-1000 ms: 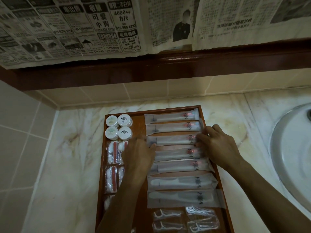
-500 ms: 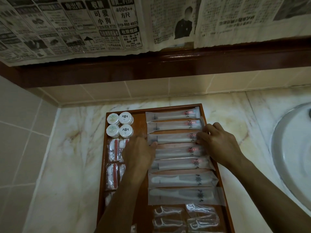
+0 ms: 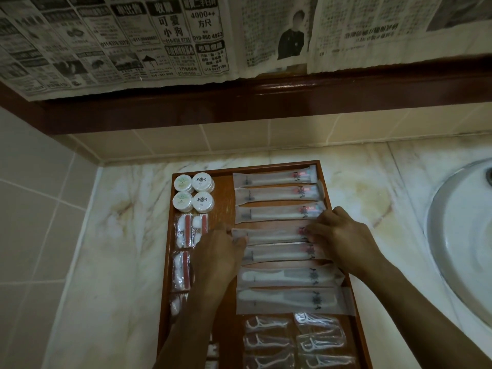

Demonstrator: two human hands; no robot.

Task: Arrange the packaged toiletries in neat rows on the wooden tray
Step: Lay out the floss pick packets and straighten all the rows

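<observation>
Both hands, left hand (image 3: 221, 251) and right hand (image 3: 343, 235), pinch the fourth pack (image 3: 274, 234) from the tray (image 3: 226, 198) top by its ends; looks light, floppy, slippery.

We see the tray (image 3: 328, 187) on the bench (image 3: 117, 235), sink (image 3: 463, 235) at right; in it, round packets (image 3: 193, 193) far left, long packets (image 3: 277, 214) right, floss picks (image 3: 295, 339) nearest.

Newspaper sheets (image 3: 165, 38) printed with Chinese text and small adverts hang across the top of the wall, their lower edges lapping over a dark wooden rail (image 3: 266, 102). Below the rail runs a band of cream tiles (image 3: 239, 137), with paler tiles (image 3: 34, 209) on the left wall. A veined marble counter (image 3: 119, 235) fills the lower part, and a white sink (image 3: 463, 235) is set into it at the right edge.
</observation>
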